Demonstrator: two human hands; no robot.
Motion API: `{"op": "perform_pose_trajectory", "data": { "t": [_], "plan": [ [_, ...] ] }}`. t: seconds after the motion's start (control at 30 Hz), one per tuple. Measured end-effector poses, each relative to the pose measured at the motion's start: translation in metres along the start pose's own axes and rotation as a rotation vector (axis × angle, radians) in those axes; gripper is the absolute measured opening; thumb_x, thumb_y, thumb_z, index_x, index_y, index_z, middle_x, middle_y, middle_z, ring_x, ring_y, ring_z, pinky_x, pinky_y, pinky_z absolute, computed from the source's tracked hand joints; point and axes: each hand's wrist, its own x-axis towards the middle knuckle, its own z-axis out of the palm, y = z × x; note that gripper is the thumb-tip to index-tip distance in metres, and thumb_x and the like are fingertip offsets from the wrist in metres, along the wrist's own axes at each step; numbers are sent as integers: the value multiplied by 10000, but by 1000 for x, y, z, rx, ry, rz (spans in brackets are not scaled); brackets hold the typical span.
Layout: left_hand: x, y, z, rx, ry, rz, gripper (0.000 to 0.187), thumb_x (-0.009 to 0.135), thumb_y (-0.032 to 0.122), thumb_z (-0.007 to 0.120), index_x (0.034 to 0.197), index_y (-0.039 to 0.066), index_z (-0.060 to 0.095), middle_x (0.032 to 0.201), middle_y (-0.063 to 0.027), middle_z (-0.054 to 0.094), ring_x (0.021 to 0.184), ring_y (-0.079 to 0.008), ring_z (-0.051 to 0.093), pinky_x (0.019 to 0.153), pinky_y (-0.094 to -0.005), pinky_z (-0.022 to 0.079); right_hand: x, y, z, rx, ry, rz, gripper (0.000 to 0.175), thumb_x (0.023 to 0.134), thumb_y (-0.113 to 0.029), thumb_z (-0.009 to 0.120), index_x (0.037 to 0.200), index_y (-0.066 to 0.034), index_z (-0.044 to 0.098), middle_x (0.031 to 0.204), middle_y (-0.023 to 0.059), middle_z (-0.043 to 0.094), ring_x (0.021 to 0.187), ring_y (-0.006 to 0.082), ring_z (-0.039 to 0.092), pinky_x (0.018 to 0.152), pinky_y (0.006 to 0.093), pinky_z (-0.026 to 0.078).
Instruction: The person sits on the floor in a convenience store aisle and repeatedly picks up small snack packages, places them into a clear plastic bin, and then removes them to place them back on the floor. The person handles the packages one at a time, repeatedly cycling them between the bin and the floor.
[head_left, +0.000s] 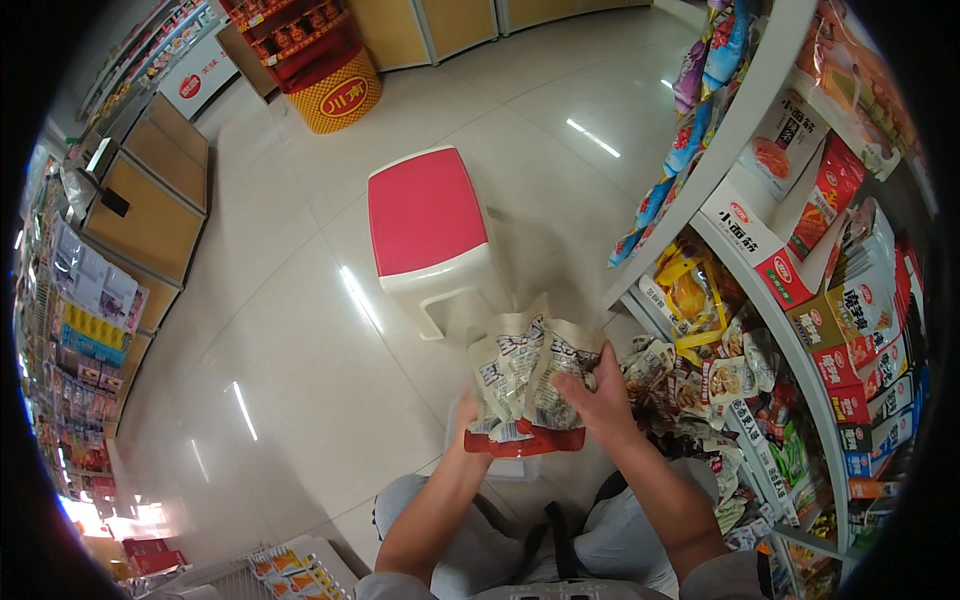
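Note:
Between my hands, in front of my knees, is a bunch of cream-coloured snack packets (536, 375) with red lower edges and printed writing. My right hand (606, 394) grips the bunch from the right, its thumb laid across the front. On the other side my left hand (471, 416) holds it; most of those fingers are hidden behind the packets. Below the bunch, part of a clear plastic container (514, 470) shows on the floor. Close to my right hand, many similar packets (679, 386) lie heaped on the bottom shelf.
A white stool (431, 217) with a red seat stands ahead. Curved metal shelving (795, 330) with boxed snacks rises at right. Wooden cabinets (146, 214) line the left, and a red and yellow display stand (334, 94) is farther back. A white wire rack (225, 574) sits at lower left.

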Motion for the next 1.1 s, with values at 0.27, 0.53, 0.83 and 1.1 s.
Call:
{"op": "perform_pose_trajectory", "data": {
  "t": [0.27,0.53,0.83,1.1],
  "plan": [
    [-8,-18,7,-340,-179,-290,568,990,475,338,1349,54,470,1275,-172,569,1085,-331,600,951,-455,493,4,14,-8,-136,-130,105,627,933,-411,587,1355,2,377,1268,107,501,1179,206,452,1029,332,327],
    [-14,-16,-5,377,59,-147,1095,692,911,261,1428,110,383,1346,-137,514,1187,-293,526,1008,-504,415,-2,9,-7,-1050,-30,-259,691,891,-447,584,1310,75,413,1176,241,471,1085,423,422,988,486,325],
    [-1,-27,-12,606,79,213,655,961,498,471,1435,121,221,1280,-96,497,1143,-211,529,958,-377,458,-1,-2,-2,-427,-98,10,484,956,-230,532,1330,62,437,1215,180,524,1124,256,518,987,324,380],
    [-5,-21,8,1051,175,390,601,971,204,545,1464,136,208,1240,-125,500,1065,-188,530,917,-304,448,1,-3,-6,-284,-152,138,384,875,-147,651,1195,29,532,1056,70,650,922,115,614,811,285,500]
  ]
}}
